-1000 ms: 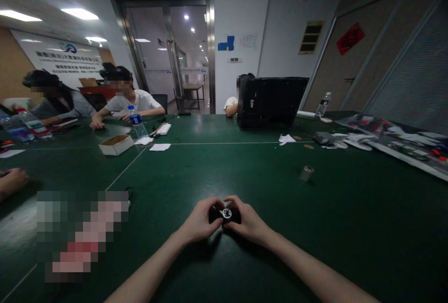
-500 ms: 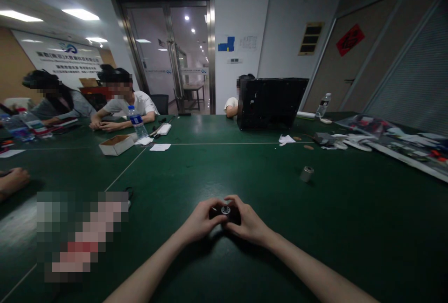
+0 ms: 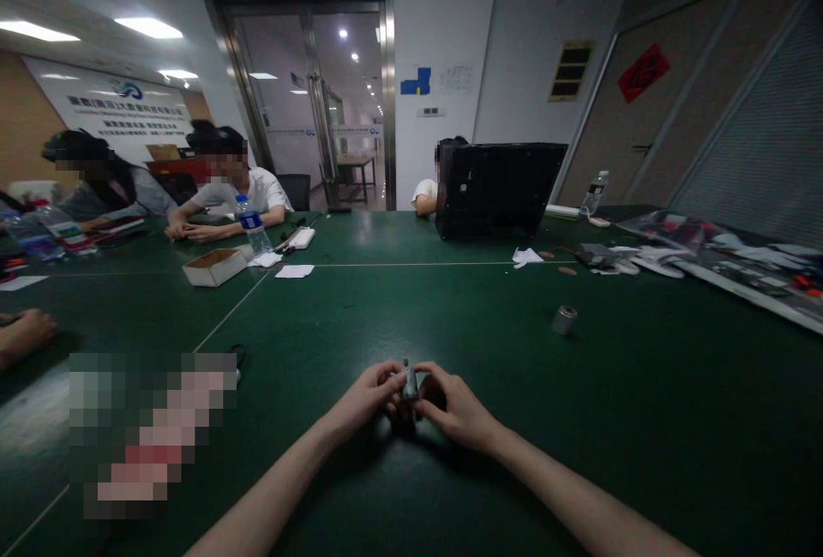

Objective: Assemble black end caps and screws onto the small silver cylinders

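Note:
A small grey metal cylinder with a thin stem on top (image 3: 410, 385) is held between my hands, close above the green tabletop. My left hand (image 3: 369, 394) pinches it from the left, the thumb lying across its side. From the right, my right hand (image 3: 459, 411) curls thumb and forefinger to the cylinder's edge, leaving a dark hollow under the palm. The underside of the piece and several fingertips are hidden. Farther off to the right stands a separate short metal can (image 3: 564, 320), which neither hand touches.
On the green table (image 3: 360, 308) are an open cardboard box (image 3: 215, 267), a water bottle (image 3: 252, 227), a black case (image 3: 501, 190) and cluttered parts (image 3: 765, 270) at right. A blurred-out patch (image 3: 160, 428) covers something on the left. Other people sit across; another person's hand (image 3: 29, 334) rests at far left.
The cylinder has turned: its round end faced me before, and now its side shows with the stem pointing up. My fingers have shifted around it. The metal can stays put.

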{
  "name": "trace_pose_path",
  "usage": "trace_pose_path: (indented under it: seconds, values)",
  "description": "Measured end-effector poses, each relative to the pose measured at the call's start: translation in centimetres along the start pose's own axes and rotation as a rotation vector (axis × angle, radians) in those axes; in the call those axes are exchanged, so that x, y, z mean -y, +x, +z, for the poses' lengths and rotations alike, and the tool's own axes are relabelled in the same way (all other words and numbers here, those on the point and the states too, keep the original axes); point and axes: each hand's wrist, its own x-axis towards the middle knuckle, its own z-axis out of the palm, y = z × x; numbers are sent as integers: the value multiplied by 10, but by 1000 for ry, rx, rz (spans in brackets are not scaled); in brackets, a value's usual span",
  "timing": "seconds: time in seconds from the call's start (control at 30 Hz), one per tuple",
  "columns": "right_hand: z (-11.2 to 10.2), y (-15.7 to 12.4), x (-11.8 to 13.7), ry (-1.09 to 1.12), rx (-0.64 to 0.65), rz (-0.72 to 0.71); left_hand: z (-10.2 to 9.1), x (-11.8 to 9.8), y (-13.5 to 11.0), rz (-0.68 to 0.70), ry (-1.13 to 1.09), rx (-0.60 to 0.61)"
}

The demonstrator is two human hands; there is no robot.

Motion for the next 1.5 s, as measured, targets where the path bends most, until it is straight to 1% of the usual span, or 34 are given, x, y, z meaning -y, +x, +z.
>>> trace_pose_path:
  seconds: [0.13,0.27,0.33,0.43,0.5,0.6,0.8,0.97,1.07,1.23,1.33,1.5]
  values:
    - [1,0,-2,19,3,5,0,1,-1,7,-56,-4]
    - [0,2,-5,93,1,28,-2,3,-1,0,-47,-19]
    - [-1,3,-6,168,2,50,-3,1,-1,10,-23,-40]
    - [-1,5,-10,257,-50,83,-5,-2,-1,41,41,-50]
    - [-1,7,-12,290,-91,100,-5,-3,-1,59,93,-38]
    - [0,8,-13,321,-118,118,-6,-2,-2,65,169,-43]
    - [3,7,-7,308,-129,131,-6,-5,-4,47,318,-73]
    - [6,8,-12,317,-160,160,-4,-13,-5,54,303,-73]
    - [6,9,-15,319,-157,189,-4,-14,-5,65,319,-102]
    - [5,8,-11,298,-170,173,-4,-14,-4,79,300,-121]
    - [4,8,-9,273,-189,167,-4,-14,-4,91,279,-103]
    - [3,8,-6,256,-234,160,-3,-12,-4,117,286,-38]
